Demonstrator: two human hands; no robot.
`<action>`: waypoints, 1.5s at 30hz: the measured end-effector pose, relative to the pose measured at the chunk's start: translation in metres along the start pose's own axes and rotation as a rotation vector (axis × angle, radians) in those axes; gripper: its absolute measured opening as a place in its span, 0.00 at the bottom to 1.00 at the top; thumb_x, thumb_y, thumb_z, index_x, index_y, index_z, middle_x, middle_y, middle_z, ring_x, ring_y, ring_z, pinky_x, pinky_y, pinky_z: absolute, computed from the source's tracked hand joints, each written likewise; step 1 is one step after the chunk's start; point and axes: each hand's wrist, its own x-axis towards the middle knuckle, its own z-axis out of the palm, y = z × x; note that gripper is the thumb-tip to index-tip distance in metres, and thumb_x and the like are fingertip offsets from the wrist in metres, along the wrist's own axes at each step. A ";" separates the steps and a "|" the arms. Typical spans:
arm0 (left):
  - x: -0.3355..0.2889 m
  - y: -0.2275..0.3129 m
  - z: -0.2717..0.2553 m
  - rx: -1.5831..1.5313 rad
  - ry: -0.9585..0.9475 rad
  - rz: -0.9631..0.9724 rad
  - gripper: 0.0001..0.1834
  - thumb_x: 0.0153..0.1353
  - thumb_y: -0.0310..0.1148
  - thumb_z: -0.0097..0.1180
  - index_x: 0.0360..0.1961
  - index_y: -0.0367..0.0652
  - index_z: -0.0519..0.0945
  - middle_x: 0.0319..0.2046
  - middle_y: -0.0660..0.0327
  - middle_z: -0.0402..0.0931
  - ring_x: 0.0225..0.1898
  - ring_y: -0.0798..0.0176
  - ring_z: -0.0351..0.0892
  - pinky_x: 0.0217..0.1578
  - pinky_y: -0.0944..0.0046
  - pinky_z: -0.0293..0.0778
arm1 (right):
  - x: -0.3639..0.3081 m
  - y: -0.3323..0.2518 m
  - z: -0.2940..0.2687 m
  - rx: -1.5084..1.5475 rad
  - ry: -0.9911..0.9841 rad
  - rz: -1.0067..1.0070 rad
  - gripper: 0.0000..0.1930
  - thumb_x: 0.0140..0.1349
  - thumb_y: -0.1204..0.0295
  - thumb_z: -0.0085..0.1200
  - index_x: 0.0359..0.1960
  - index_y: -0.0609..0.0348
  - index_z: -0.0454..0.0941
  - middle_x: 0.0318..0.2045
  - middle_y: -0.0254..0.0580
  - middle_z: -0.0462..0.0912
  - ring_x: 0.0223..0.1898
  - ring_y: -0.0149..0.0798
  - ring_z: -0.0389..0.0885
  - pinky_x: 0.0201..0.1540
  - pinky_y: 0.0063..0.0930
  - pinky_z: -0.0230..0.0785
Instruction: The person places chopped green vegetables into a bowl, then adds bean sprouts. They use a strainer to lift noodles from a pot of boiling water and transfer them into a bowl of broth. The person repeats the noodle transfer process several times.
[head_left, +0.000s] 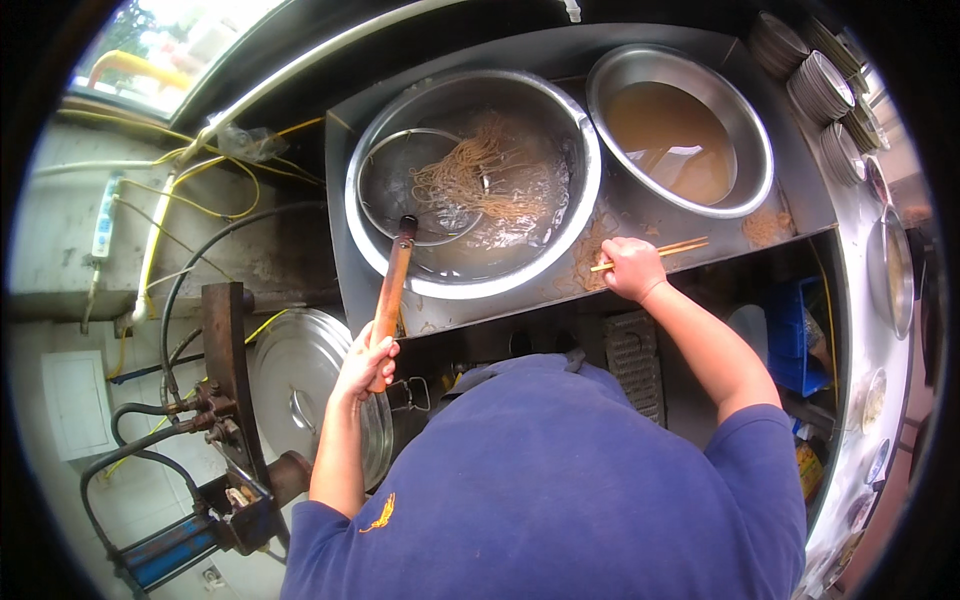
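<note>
My left hand (368, 365) is wrapped round the wooden handle (393, 290) of a round wire strainer (385, 195). The strainer lies in a large steel pot (588, 205) of water, its hoop tilted on the pot's left side. Brown noodles (478, 168) float in a tangle, partly over the strainer and partly in the ruffled water to its right. Just beyond the pot's near right rim, my right hand (632, 270) is closed on a pair of chopsticks (684, 246). Their tips point right, over the counter edge and away from the noodles.
An oval steel basin (762, 185) of cloudy brown liquid stands right of the pot. Noodle scraps (768, 228) stick to the steel counter. Stacked plates (822, 88) are at far right. A large metal lid (300, 385) and hosed machinery (235, 440) stand at left.
</note>
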 end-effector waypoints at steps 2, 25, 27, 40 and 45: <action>-0.003 0.002 -0.007 0.055 0.067 0.015 0.25 0.68 0.34 0.55 0.64 0.48 0.62 0.27 0.65 0.69 0.16 0.74 0.67 0.15 0.72 0.69 | -0.001 0.000 0.001 0.032 0.036 -0.013 0.05 0.47 0.67 0.57 0.24 0.50 0.74 0.24 0.39 0.79 0.30 0.47 0.80 0.34 0.41 0.73; -0.020 0.007 0.045 0.229 -0.040 -0.144 0.22 0.69 0.28 0.50 0.61 0.48 0.59 0.27 0.63 0.68 0.16 0.72 0.68 0.16 0.69 0.71 | -0.003 0.005 0.008 0.060 0.093 -0.017 0.07 0.45 0.67 0.59 0.23 0.51 0.73 0.23 0.36 0.79 0.29 0.44 0.81 0.34 0.38 0.75; -0.019 0.004 0.051 0.175 -0.087 -0.162 0.23 0.69 0.30 0.52 0.61 0.48 0.59 0.27 0.63 0.68 0.16 0.72 0.67 0.17 0.69 0.71 | -0.002 0.005 0.008 0.060 0.097 -0.013 0.07 0.45 0.67 0.59 0.23 0.51 0.73 0.23 0.36 0.79 0.29 0.45 0.81 0.34 0.38 0.75; -0.016 -0.003 0.030 -0.130 -0.180 -0.167 0.26 0.68 0.32 0.55 0.65 0.45 0.63 0.28 0.65 0.68 0.20 0.74 0.68 0.19 0.73 0.70 | -0.003 0.005 0.005 0.078 0.051 0.027 0.07 0.48 0.64 0.58 0.25 0.51 0.75 0.26 0.38 0.81 0.31 0.45 0.82 0.37 0.40 0.75; -0.011 0.003 0.034 0.064 -0.081 -0.136 0.24 0.69 0.33 0.53 0.63 0.47 0.61 0.28 0.64 0.68 0.17 0.73 0.66 0.17 0.71 0.70 | -0.001 0.003 0.004 0.077 0.090 0.036 0.07 0.48 0.65 0.58 0.22 0.51 0.74 0.24 0.39 0.80 0.31 0.45 0.82 0.36 0.41 0.75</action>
